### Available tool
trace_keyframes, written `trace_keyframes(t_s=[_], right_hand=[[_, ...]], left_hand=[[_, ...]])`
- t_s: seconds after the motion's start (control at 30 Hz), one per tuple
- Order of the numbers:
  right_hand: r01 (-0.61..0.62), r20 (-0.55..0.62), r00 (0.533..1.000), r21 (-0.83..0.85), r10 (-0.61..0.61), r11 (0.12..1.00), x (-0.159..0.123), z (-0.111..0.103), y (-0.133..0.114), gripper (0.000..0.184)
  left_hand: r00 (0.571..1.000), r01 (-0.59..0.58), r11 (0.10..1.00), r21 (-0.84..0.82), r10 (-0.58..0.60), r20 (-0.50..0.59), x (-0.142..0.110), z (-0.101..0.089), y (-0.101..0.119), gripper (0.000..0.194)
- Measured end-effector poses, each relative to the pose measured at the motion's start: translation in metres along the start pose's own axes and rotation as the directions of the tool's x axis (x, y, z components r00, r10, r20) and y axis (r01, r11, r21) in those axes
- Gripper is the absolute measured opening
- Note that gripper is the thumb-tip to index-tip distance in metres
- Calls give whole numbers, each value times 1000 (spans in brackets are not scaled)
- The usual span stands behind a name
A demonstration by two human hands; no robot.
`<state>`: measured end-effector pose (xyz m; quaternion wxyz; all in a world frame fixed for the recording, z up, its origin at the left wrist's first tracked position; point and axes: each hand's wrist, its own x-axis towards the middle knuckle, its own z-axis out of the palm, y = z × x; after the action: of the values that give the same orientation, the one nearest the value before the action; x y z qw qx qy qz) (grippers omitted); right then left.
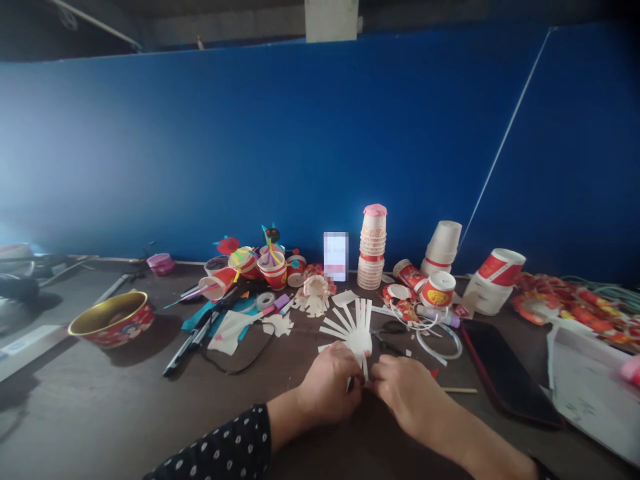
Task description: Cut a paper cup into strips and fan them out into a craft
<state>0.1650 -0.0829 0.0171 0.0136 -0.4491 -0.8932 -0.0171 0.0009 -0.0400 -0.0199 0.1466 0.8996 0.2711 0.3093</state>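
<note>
A white paper cup cut into strips (359, 339) lies splayed out like a fan at the centre of the dark table. My left hand (330, 381) is closed at its near left side, fingers pinching near the strips. From the right, my right hand (403, 387) pinches a strip at the near edge. The fingertips of both hands nearly meet, and they partly hide the strips between them. Dark-handled scissors (393, 337) lie just beyond my right hand. Behind the cut cup sits another cut cup (315, 297) with curled strips.
A tall stack of paper cups (371, 257) stands at the back, beside a propped phone (335, 257). To the right lie a dark tablet (505, 373) and a white box (595, 387). A gold-lined red bowl (113, 323) and decorated cups (273, 270) stand to the left.
</note>
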Motion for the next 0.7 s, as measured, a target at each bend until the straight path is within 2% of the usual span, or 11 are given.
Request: trace_keyframes(t_s=[0.2,0.5,0.7], right_hand=[[17,-13,1000,7,-17,1000,-1,5,3,25],[-30,-14,999,-8,29,1000,1,-1,0,26],[-18,-83,996,-7,18,1000,1,3,0,24]], left_hand=[[998,43,999,18,-44,35,0,1,0,11],[998,57,998,40,-58,28,1,5,1,11],[994,104,994,41,-105,18,0,2,3,7]])
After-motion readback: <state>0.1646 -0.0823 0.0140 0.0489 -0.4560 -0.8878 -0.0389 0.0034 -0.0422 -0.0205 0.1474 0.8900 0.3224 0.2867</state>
